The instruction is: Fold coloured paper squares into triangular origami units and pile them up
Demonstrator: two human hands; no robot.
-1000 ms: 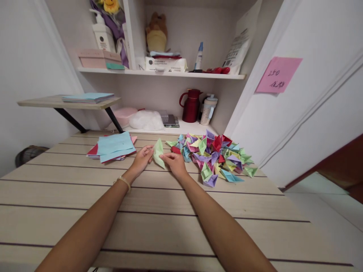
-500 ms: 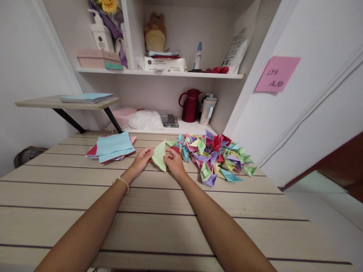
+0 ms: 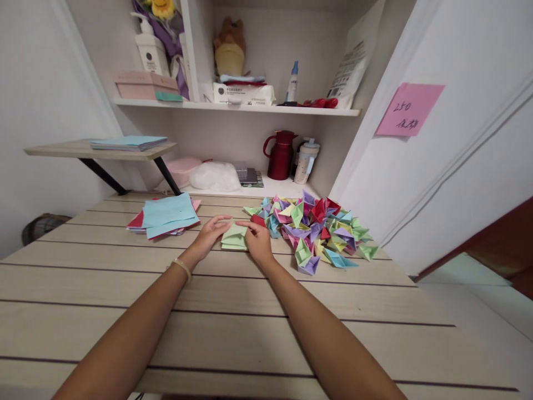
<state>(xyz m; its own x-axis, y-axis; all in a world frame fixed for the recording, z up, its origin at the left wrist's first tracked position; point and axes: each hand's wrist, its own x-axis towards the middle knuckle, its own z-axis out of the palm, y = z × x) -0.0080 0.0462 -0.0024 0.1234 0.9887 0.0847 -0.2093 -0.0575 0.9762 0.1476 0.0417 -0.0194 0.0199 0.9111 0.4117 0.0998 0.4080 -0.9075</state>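
Note:
A light green folded paper [image 3: 234, 239] lies low over the tabletop between my two hands, its layers showing along the lower edge. At its left side, my left hand [image 3: 209, 236] has its fingers at the upper left corner, the thumb close to the edge. My right hand [image 3: 259, 243] grips the right side, its fingertips on the top edge. Right of that hand sits a heap of folded paper boats [image 3: 310, 230] in green, purple, yellow, pink, red and blue. A red folded piece [image 3: 258, 220] lies just beyond my right fingers.
Loose blue, red and pink sheets [image 3: 169, 215] are stacked on the left of the slatted table [image 3: 216, 311]. More sheets [image 3: 128, 143] rest on a small raised shelf [image 3: 62, 149]. Behind stand a red jug [image 3: 281, 155] and a tumbler [image 3: 306, 161]. A pink note [image 3: 410, 110] is on the right wall.
The green paper has gone from an upright, pointed triangular shape to a lower, squarish folded shape. My fingers have shifted to its top edge. The boats and sheets stay put.

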